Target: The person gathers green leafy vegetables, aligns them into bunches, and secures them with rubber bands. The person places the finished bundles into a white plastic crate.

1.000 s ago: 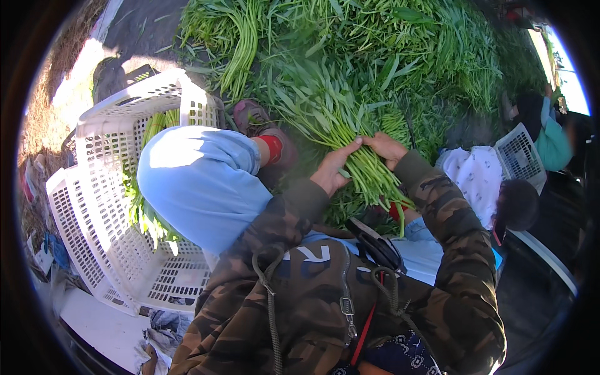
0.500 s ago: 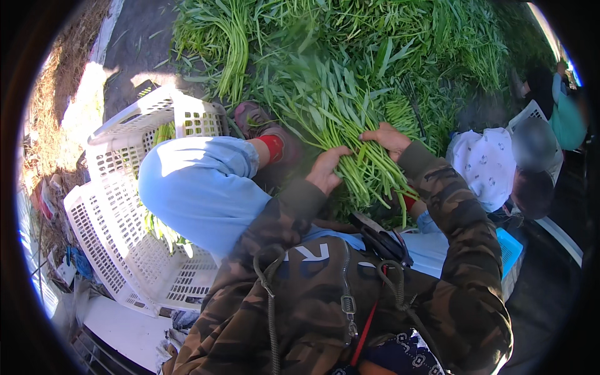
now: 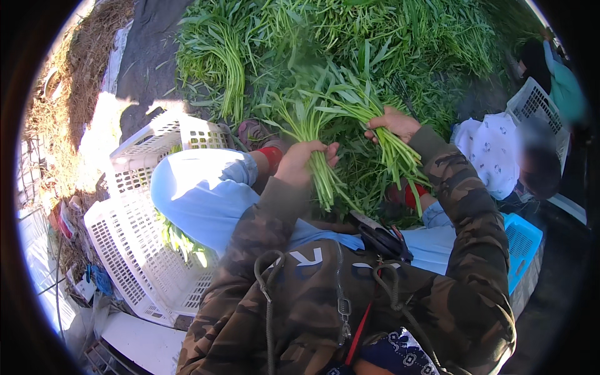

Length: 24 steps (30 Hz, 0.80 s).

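Observation:
My left hand (image 3: 306, 160) is closed around a small bunch of water spinach (image 3: 323, 182), its pale stems pointing toward me and its leaves away. To the right, my right hand (image 3: 395, 124) grips a second, thicker water spinach bunch (image 3: 403, 159) near the middle of its stems. A gap separates the two bunches at the stem ends, while their leaves come close together at the far side. Beneath and beyond both hands spreads a large heap of loose water spinach (image 3: 400, 31). A laid-out bundle of long stems (image 3: 232, 84) rests at the heap's left.
White plastic crates (image 3: 134, 250) stand at my left, with greens inside. My bent leg (image 3: 203, 181) lies between them and the heap. A blue plastic stool or crate (image 3: 522, 247) is at my right. Another person in a white patterned garment (image 3: 487, 153) sits close on the right; others work behind.
My hands have moved apart, splitting the single bunch into two. The left hand went left with the smaller share; the right kept the rest. The view has shifted slightly.

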{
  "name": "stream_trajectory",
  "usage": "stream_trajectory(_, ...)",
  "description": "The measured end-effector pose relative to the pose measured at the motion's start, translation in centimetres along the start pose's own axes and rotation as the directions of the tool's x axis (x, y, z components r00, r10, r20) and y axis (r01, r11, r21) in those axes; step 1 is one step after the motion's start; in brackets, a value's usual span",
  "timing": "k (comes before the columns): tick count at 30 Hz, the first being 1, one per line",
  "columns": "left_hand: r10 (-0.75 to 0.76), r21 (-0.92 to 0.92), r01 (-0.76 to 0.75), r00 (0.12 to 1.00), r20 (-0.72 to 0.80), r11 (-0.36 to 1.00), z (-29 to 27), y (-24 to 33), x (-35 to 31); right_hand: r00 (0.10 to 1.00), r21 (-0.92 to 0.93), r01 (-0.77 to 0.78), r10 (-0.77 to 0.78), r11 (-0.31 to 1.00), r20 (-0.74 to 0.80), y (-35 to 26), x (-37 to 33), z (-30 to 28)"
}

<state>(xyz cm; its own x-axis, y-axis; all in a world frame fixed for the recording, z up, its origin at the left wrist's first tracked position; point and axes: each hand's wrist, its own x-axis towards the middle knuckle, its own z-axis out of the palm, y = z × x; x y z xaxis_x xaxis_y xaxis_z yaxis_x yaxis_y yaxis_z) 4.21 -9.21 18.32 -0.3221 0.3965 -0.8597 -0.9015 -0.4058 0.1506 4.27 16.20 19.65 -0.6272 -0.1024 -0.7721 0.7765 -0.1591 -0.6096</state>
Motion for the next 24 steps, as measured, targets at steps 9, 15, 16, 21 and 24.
stream_trajectory(9,0.093,0.622,-0.228,0.966,0.242,0.75,4.1,13.6,-10.3,0.964,-0.408,0.231,-0.264,0.883,-0.026,-5.1,-4.4,-11.4)
stream_trajectory(15,0.071,0.862,-0.285,0.957,0.281,0.42,7.6,13.5,-12.6,0.915,-0.811,0.237,-0.404,0.535,0.001,-2.0,-4.5,-15.8)
stream_trajectory(16,0.058,0.852,-0.296,0.952,0.301,0.432,8.6,14.9,-12.4,0.899,-0.821,0.275,-0.436,0.5,0.036,-2.8,-4.1,-16.9)
stream_trajectory(21,0.063,0.864,-0.203,0.979,0.196,0.461,3.3,12.3,-10.7,0.885,-0.825,0.268,-0.465,0.497,0.008,-2.2,-7.3,-14.0)
stream_trajectory(24,-0.223,0.534,0.1,0.96,0.171,0.839,3.8,14.6,-8.6,0.947,-0.236,0.317,-0.319,0.919,0.032,-3.0,-8.9,-13.4)
